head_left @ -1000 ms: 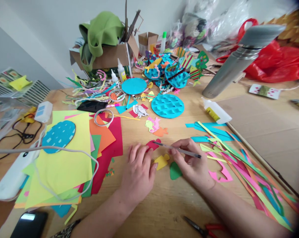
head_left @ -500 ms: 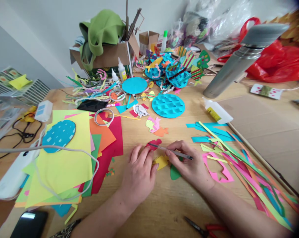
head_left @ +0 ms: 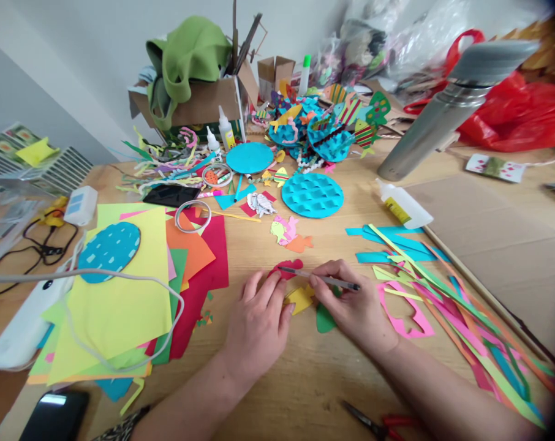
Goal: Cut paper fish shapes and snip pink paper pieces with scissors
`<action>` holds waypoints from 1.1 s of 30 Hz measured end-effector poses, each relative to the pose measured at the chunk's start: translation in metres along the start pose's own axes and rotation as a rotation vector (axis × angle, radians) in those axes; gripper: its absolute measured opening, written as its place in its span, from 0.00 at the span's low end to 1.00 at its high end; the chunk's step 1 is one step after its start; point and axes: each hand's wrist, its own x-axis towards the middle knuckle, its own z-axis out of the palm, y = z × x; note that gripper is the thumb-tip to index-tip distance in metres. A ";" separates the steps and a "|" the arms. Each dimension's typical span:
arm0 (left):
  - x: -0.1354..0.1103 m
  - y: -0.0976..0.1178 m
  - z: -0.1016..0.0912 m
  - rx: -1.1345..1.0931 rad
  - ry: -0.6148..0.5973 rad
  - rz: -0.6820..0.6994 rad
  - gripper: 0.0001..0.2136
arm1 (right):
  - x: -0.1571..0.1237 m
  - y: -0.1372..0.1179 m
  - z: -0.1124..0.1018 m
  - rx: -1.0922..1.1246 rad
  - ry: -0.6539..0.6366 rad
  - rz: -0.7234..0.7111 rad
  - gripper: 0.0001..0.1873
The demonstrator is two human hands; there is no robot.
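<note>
My right hand [head_left: 351, 303] pinches a slim pen [head_left: 326, 280], its tip resting on a small red paper cutout [head_left: 292, 267]. Lying flat with fingers stretched forward, my left hand [head_left: 259, 312] presses its fingertips on the near left edge of that cutout. A yellow paper piece [head_left: 300, 300] lies between the hands, just below the red one. Partly covered by my right hand is a green paper shape [head_left: 326, 318]. Beyond the red piece lie an orange paper fish [head_left: 299, 244] and a yellow-green paper fish [head_left: 278, 231], overlapping a pink one.
Coloured paper sheets [head_left: 135, 312] and a white cable lie left. Paper strips [head_left: 465, 318], a glue bottle [head_left: 405, 205] and a steel thermos [head_left: 436, 122] are at right. Red-handled scissors [head_left: 373, 424] lie near the front edge. Blue discs [head_left: 312, 195] stand behind.
The pen and my right hand have shifted very slightly to the right. The red cutout has moved or turned a little under my left fingertips.
</note>
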 end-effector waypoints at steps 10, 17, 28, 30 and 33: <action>0.000 0.001 -0.001 0.014 -0.003 -0.003 0.15 | 0.001 -0.001 0.001 0.026 -0.022 -0.013 0.05; 0.000 0.001 0.000 0.023 0.001 -0.004 0.16 | 0.000 0.001 0.000 0.005 -0.007 -0.005 0.05; 0.000 0.001 -0.001 0.024 -0.004 0.000 0.16 | -0.001 0.001 0.000 0.029 -0.013 0.016 0.04; -0.001 0.001 0.000 0.023 0.000 0.001 0.16 | -0.001 0.002 0.000 0.030 -0.016 0.005 0.04; -0.001 0.001 0.000 0.023 0.009 -0.001 0.15 | 0.000 0.001 0.000 0.046 -0.041 -0.008 0.05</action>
